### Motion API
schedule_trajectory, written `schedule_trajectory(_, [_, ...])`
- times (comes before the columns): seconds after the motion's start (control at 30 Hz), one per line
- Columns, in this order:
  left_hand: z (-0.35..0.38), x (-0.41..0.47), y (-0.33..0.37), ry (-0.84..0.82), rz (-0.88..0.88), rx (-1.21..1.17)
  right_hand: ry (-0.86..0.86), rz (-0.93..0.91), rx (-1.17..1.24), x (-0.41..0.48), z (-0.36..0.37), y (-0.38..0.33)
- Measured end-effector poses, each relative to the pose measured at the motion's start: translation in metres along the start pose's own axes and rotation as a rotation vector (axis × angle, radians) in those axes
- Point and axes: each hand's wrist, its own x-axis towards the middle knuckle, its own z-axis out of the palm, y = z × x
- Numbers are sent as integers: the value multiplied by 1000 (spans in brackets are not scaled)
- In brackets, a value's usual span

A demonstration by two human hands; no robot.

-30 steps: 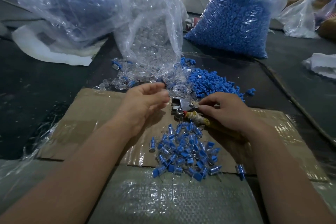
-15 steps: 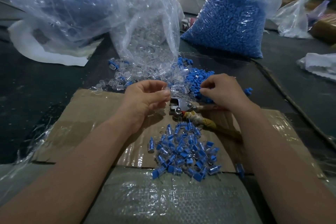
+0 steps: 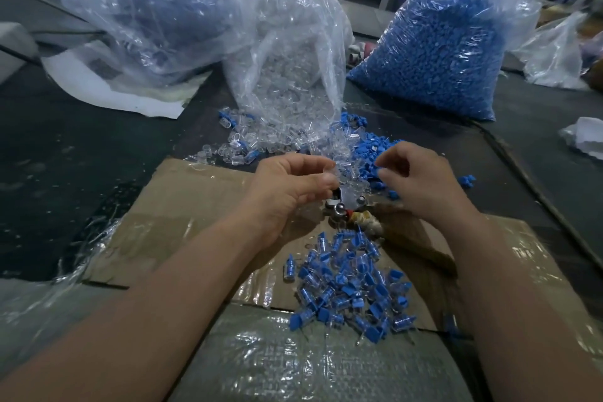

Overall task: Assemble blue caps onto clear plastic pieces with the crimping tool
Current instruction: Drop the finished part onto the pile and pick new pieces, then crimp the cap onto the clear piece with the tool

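assembled pieces (image 3: 352,287): heaped on cardboard (image 3: 195,206), toward its near edge | crimping tool (image 3: 346,204): lying mid-cardboard just beyond heap, between hands | left hand (image 3: 287,186): over tool head, fingers curled to thumb, held item unclear | right hand (image 3: 421,179): fingers curled, contents unclear | clear pieces (image 3: 248,140), blue caps (image 3: 368,148): spilled past cardboard's far edge | cap bag (image 3: 434,59): table's far right

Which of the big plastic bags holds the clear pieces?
The middle bag, spilling clear pieces onto the table; the right bag is full of blue caps, the left bag looks dark inside.
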Motion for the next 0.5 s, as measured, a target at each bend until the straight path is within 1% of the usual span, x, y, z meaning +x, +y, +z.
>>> schedule_trajectory(0.1, [1,-2,1,-7,5,24,45,-32,297,-17,1,-19])
schedule_trajectory(0.2, [1,-3,1,-30,22,37,84,-62,423,-28,0,-30])
schedule_trajectory(0.3, [2,-4,1,-45,51,11,96,-65,478,-32,-2,-37])
schedule_trajectory(0.5, [5,-3,-2,-59,92,17,14,-12,449,-33,2,-38])
